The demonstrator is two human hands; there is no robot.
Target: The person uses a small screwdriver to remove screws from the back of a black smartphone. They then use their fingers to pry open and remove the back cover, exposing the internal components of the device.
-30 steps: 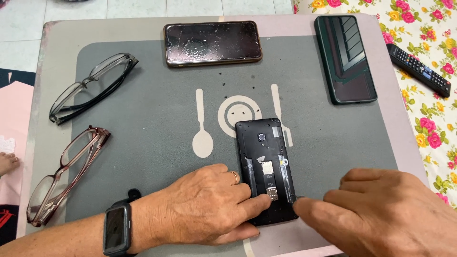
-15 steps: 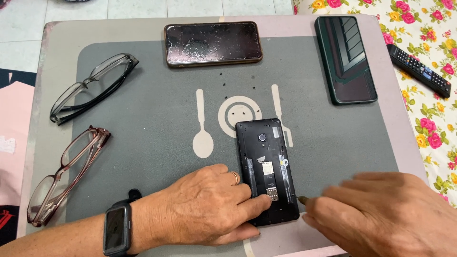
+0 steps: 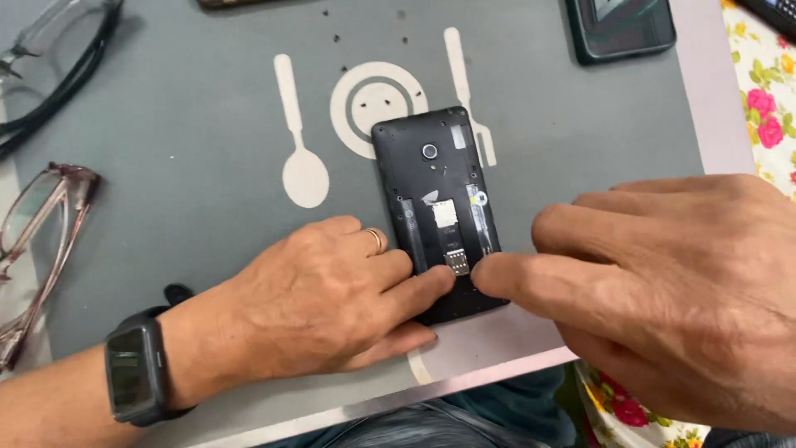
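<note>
The black opened flat phone (image 3: 437, 207) lies near the front edge of the grey rectangular mat (image 3: 191, 141). The left hand (image 3: 323, 299) presses flat on its lower left side; the right hand (image 3: 663, 282) touches its card slot with one fingertip, pinching nothing. Open mat lies behind.

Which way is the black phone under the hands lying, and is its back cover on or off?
Face down, cover off: the black phone shows its camera lens and bare card slots.

One opened black phone (image 3: 437, 207) near the mat's front edge, one dark green phone (image 3: 620, 29) at its far right corner, two pairs of glasses, black (image 3: 58, 70) and pink (image 3: 37, 249), along its left edge, two hands, left (image 3: 323, 299), right (image 3: 663, 282), one smartwatch (image 3: 133, 373)
</note>
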